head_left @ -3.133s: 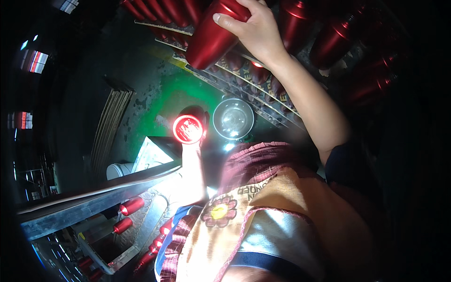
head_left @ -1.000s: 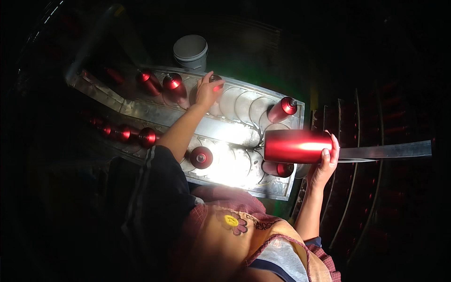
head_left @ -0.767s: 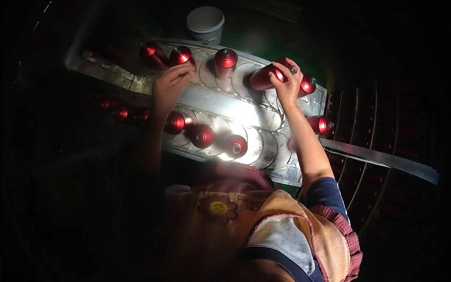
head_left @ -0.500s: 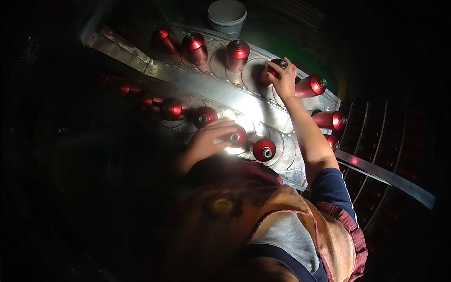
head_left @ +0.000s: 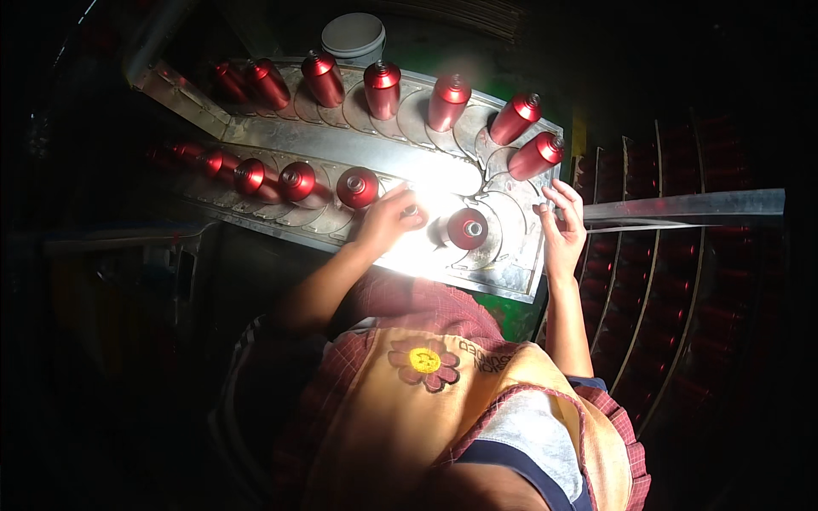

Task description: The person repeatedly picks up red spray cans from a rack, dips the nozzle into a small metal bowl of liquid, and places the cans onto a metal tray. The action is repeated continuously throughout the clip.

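Observation:
Red metal bottles with narrow threaded necks stand in two rows on a metal conveyor [head_left: 332,153]. My left hand [head_left: 388,223] is in the near row, its fingers curled round a bottle neck [head_left: 411,209]; strong glare and the hand hide that bottle's body. Just right of it, a single red bottle [head_left: 467,228] stands untouched. At the conveyor's right edge is my right hand [head_left: 564,234], open, fingers apart and nothing in them. Closest to its fingertips is a tilted-looking red bottle [head_left: 537,156] at the end of the far row.
A metal rail [head_left: 682,207] sticks out to the right, beyond my right hand. Beneath it, dim racks [head_left: 630,281] hold many red bottles between thin dividers. Behind the conveyor stands a pale bucket [head_left: 354,38]. The surroundings are dark.
My right hand has left a bottle in the far row and come back toward me to the conveyor's right edge. My left hand stays at the near row. The view has shifted.

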A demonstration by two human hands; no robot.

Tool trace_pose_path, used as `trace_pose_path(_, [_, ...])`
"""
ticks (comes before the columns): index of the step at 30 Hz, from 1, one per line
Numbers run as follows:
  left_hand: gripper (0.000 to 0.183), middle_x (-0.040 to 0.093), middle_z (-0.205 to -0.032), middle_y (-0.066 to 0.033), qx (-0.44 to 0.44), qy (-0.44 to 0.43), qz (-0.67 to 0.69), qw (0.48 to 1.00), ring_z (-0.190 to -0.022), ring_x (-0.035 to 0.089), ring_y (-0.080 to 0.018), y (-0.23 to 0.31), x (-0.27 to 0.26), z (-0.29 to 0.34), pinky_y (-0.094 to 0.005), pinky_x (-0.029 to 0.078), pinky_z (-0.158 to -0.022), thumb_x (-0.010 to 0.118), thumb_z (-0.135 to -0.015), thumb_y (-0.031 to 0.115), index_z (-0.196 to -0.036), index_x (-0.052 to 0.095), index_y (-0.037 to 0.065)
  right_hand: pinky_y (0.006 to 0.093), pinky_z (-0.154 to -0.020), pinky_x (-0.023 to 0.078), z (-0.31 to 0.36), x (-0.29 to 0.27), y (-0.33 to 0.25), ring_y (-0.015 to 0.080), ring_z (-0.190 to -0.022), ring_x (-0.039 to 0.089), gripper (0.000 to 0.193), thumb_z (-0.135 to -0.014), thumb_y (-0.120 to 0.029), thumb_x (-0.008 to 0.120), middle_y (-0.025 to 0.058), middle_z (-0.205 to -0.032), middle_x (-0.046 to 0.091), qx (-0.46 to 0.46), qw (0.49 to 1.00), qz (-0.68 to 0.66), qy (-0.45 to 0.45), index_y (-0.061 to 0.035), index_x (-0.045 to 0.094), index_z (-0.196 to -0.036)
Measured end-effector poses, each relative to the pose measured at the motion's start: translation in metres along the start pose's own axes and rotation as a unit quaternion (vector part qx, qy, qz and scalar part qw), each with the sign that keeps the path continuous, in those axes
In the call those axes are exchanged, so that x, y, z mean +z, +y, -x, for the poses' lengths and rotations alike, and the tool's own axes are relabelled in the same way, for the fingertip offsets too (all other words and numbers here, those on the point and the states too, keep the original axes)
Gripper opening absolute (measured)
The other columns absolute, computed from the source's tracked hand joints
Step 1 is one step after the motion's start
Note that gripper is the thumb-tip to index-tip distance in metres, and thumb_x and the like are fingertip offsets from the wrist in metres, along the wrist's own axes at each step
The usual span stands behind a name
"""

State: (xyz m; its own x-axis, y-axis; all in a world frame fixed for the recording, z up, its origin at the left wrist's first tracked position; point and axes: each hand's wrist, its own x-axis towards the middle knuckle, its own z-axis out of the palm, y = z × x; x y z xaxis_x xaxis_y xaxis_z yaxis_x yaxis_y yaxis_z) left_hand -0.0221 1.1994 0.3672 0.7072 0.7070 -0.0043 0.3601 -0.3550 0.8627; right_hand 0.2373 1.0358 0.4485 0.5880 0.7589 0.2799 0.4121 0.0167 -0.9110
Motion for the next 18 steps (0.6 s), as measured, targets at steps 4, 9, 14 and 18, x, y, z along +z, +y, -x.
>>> trace_pose_path(4, [0.025, 0.070, -0.114, -0.0059, -0.006, 0.035, -0.020, 0.999, -0.128, 0.055, -0.0286, 0.034, 0.031, -0.005, -0.0362, 0.047, -0.101, 0.072, -0.078, 0.004, -0.102, 0.069, 0.012, 0.0285, -0.089, 0.054, 0.080, -0.110, -0.016, 0.0171, -0.114, 0.056, 0.024, -0.090, 0.007, 0.060, 0.0096, -0.126, 0.057, -0.009, 0.996, 0.008, 0.089, -0.0012, 0.069, -0.111])
trace_pose_path(9, [0.027, 0.066, -0.125, -0.0074, 0.080, 0.171, -0.177, 0.966, -0.109, 0.061, -0.0292, 0.123, 0.072, 0.012, -0.0353, 0.045, -0.099, 0.065, -0.080, 0.001, -0.105, 0.069, 0.011, 0.0324, -0.088, 0.058, 0.207, -0.278, -0.036, 0.0167, -0.109, 0.060, 0.022, -0.093, 0.004, 0.057, 0.0100, -0.130, 0.053, 0.065, 0.977, -0.026, 0.203, 0.0019, 0.067, -0.112])
trace_pose_path(14, [0.021, 0.069, -0.114, -0.0068, 0.232, 0.213, 0.032, 0.948, -0.103, 0.063, -0.0194, 0.259, 0.192, 0.029, -0.0304, 0.048, -0.093, 0.060, -0.086, -0.004, -0.105, 0.067, 0.002, 0.0287, -0.081, 0.059, 0.322, -0.427, -0.026, 0.0149, -0.104, 0.060, 0.021, -0.093, 0.005, 0.056, 0.0075, -0.125, 0.055, 0.108, 0.941, -0.018, 0.320, 0.0004, 0.068, -0.110])
trace_pose_path(18, [0.015, 0.068, -0.105, -0.0044, 0.154, -0.047, 0.249, 0.955, -0.092, 0.062, -0.0090, 0.393, 0.359, 0.006, -0.0221, 0.051, -0.076, 0.061, -0.094, -0.001, -0.107, 0.066, 0.001, 0.0275, -0.081, 0.058, 0.362, -0.539, -0.011, 0.0137, -0.102, 0.060, 0.019, -0.093, 0.003, 0.057, 0.0057, -0.120, 0.054, 0.101, 0.913, -0.022, 0.394, 0.0001, 0.068, -0.108])
